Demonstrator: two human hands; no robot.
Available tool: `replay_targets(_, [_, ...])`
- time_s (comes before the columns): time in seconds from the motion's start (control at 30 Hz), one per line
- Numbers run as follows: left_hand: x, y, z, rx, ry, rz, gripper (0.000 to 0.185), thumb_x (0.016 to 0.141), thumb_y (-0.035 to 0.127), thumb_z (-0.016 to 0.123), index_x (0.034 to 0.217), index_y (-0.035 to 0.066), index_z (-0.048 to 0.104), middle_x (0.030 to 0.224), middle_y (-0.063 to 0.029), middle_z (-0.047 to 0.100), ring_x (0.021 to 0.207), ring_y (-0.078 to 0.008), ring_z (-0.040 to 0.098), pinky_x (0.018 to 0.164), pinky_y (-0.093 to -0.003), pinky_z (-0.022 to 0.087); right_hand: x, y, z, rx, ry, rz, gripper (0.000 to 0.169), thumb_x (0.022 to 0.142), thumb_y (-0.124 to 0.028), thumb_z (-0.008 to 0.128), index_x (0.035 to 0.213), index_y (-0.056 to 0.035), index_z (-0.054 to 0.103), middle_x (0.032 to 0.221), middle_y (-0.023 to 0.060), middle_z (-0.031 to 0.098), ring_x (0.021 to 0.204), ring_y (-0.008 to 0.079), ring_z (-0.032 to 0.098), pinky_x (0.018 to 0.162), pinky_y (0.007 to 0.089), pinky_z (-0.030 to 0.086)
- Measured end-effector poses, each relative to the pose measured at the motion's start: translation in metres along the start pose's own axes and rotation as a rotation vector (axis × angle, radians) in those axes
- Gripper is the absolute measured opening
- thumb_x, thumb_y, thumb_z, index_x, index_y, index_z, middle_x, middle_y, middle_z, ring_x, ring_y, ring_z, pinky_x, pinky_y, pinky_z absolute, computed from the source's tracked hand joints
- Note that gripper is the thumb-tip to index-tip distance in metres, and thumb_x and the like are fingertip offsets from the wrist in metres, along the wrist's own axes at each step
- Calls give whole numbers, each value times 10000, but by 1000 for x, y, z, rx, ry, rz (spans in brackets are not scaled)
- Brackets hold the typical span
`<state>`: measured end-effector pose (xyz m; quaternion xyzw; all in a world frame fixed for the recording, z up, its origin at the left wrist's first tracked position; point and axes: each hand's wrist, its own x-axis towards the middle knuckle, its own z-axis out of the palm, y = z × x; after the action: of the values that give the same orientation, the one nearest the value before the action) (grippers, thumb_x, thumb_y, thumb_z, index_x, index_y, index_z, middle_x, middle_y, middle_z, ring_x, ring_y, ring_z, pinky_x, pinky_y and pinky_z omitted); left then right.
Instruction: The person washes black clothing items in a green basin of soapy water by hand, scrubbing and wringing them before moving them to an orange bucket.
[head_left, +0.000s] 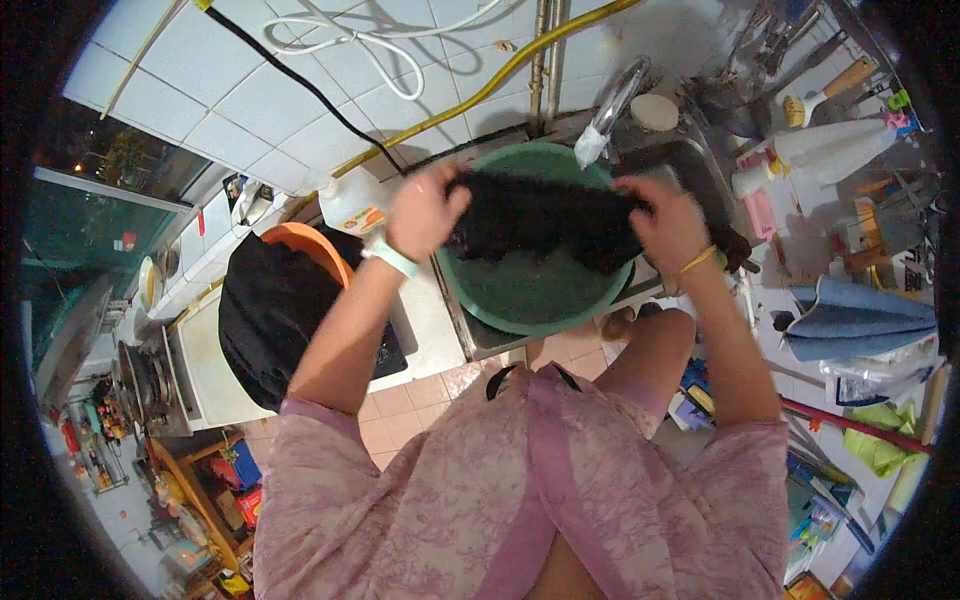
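A black cloth (547, 221) is stretched between my two hands over a round green plastic basin (517, 319), which stands on the metal sink. My left hand (426, 211) grips the cloth's left end near the basin's rim, and my right hand (666, 223) grips its right end. Both hands are slightly blurred. Water appears to lie in the basin below the cloth. To the left, more black fabric (266, 322) hangs over the side of an orange basin (319, 251) on the counter.
A faucet (611, 109) with a wrapped spout reaches over the basin's back edge. Behind my left hand stands a translucent plastic jug (349, 199). A yellow hose (487, 86) runs along the tiled wall. A wooden-handled brush (825, 94) and a blue cloth (862, 319) are at the right.
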<state>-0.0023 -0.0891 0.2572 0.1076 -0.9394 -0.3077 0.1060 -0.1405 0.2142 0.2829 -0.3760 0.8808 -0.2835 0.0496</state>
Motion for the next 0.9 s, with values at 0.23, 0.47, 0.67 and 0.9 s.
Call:
replay_targets(0.23, [-47, -72, 176, 215, -267, -54, 599, 747, 84, 641, 1323, 191, 516, 1394, -173, 427, 1174, -376, 518, 958, -425, 475, -33, 103, 198, -183, -295, 112, 481, 789, -161, 646, 1260, -181, 546, 1348, 95, 476, 1196, 309, 494, 914, 435, 502])
replay_targets(0.47, [-47, -99, 252, 439, -345, -10, 444, 867, 72, 475, 1286, 185, 565, 1344, -172, 463, 1217, -362, 487, 944, -463, 471, -34, 140, 285, -389, -456, 183, 441, 861, -137, 545, 1302, -156, 546, 1363, 162, 472, 1207, 384, 488, 940, 475, 479])
replay_targets(0.67, [-30, -122, 225, 336, -377, 97, 395, 829, 115, 564, 1220, 169, 593, 1079, -184, 648, 1054, -378, 605, 863, -446, 513, -21, 162, 252, -262, -549, 232, 275, 877, -156, 488, 1079, -120, 671, 1087, 147, 657, 1023, 365, 614, 831, 476, 505])
replay_targets(0.9, [-26, -61, 68, 279, -447, 21, 341, 790, 32, 534, 1109, 105, 630, 969, -183, 666, 876, -376, 647, 755, -466, 516, -32, 86, 95, -268, -284, 77, 351, 841, -109, 540, 1157, -211, 654, 1022, 135, 672, 961, 344, 635, 819, 457, 516])
